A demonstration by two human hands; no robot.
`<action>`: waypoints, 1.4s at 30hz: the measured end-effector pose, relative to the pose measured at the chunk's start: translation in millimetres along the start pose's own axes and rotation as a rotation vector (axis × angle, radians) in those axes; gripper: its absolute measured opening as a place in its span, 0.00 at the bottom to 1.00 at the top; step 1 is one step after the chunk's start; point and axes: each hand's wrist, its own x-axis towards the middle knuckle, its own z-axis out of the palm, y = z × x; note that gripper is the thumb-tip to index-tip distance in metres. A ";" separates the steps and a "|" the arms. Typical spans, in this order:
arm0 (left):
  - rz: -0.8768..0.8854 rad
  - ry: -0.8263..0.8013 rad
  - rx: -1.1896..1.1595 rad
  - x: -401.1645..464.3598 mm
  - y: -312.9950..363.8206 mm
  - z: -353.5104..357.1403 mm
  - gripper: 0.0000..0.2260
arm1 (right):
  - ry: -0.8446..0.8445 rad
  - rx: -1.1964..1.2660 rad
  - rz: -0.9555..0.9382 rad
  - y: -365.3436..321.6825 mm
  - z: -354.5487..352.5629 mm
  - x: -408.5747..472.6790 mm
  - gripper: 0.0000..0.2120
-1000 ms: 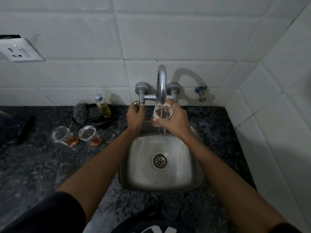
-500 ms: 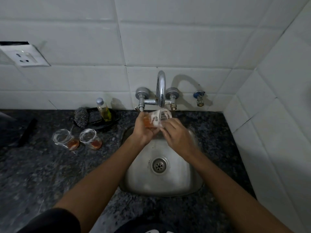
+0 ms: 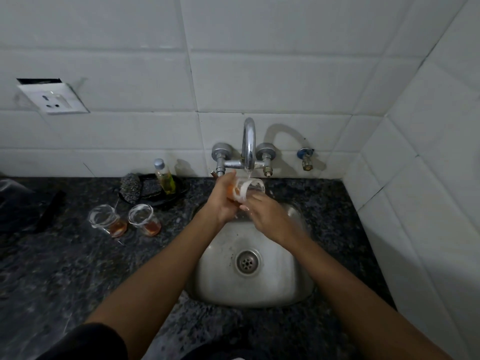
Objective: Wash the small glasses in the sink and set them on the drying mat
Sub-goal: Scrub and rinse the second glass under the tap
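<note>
Two hands meet under the tap [image 3: 248, 144], above the back edge of the steel sink [image 3: 280, 287]. The left hand [image 3: 225, 201] is wrapped around a small glass [image 3: 245, 189], which lies tilted with its mouth turned to the right and an orange tint near its base. A thin stream of water falls from the spout onto the glass. The right hand [image 3: 270, 218] sits just below and to the right of the glass, its fingers [image 3: 255, 200] loosely curled and touching the rim; whether they reach inside cannot be told.

On the dark speckled counter [image 3: 65, 268] left of the sink stand two more small glasses, side by side: the left glass [image 3: 106, 220] and the right glass [image 3: 144, 220], each upright with reddish-orange dregs at the bottom. Behind them, near the tiled wall, a black dish [image 3: 155, 193] holds a scrubber [image 3: 130, 185] and a small bottle [image 3: 164, 176] of yellow liquid. A white socket [image 3: 53, 98] is fixed to the wall at upper left.
</note>
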 end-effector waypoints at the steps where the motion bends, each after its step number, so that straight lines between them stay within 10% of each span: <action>1: 0.024 0.000 0.000 3.0 -0.2 -2.3 0.17 | 0.017 0.108 0.095 -7.3 1.2 -1.0 0.09; 4: 0.066 -0.066 -0.022 2.3 -3.1 -5.3 0.09 | 0.024 0.381 0.398 -25.3 3.6 1.9 0.14; 9: -0.017 -0.071 -0.035 -5.2 5.0 -3.6 0.24 | 0.042 -0.015 0.141 -11.4 -5.8 3.1 0.17; 15: 0.011 0.024 -0.057 1.6 2.6 -6.3 0.13 | 0.012 0.316 0.338 -22.3 -4.5 11.1 0.14; 20: -0.073 -0.006 0.061 4.3 6.4 -4.4 0.26 | -0.130 -0.056 0.165 -12.6 -9.6 7.3 0.15; 33: 0.060 0.046 0.139 7.0 11.3 -5.4 0.13 | -0.039 0.314 0.333 -18.5 -5.0 15.7 0.16; 38: -0.019 -0.002 0.160 4.5 11.5 -4.9 0.22 | -0.078 -0.011 0.151 -5.4 -3.9 14.6 0.18; 42: 0.072 0.010 0.096 9.2 12.4 -7.7 0.13 | -0.030 0.356 0.368 -12.2 -0.5 19.7 0.14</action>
